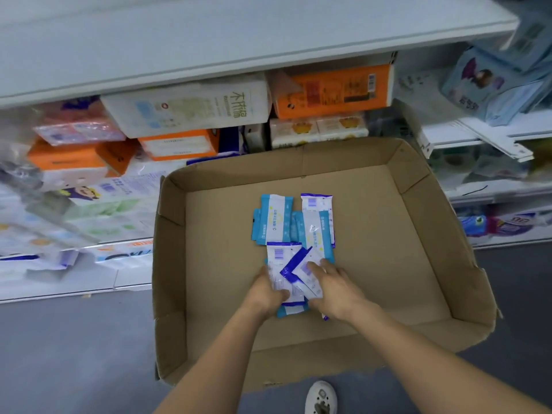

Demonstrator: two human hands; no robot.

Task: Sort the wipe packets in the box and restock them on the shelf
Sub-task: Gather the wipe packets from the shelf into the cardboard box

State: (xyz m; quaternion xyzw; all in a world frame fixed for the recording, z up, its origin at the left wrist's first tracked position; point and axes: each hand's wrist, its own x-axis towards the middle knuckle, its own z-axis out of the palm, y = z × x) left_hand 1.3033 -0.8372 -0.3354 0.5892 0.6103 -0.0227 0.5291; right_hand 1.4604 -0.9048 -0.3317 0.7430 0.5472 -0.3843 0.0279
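Shelf unit (239, 40) across the top, packed w/ tissue packs (185, 112) and orange boxes (331, 91); top board looks bare where visible. Below it, big shallow cardboard box (418, 249) on the grey floor (74, 348), open side up.

Wipe packets in a loose cluster mid-box, toward the near edge: two light-blue packets (273, 219) side by side on the far side of the cluster, well apart from all box walls. Nearer, a white/dark-blue stack of packets (286, 270) between both hands, overlapping at angles, not squared up.

Left hand (265, 294): fingers curled round the stack's left edge, grasping it. Right hand (331, 289): fingers laid fairly flat on top of the stack's right side, pressing, not clenched.

White shoe (321, 398) at the near edge of frame, outside the box.

Step, my read: still sorting, gathering dark-blue ones into one pile; nothing restocked yet. Next prob needs squaring the stack, closing both hands on it, then lifting clear of the box wall to the shelf. Light-blue ones still to collect separately.
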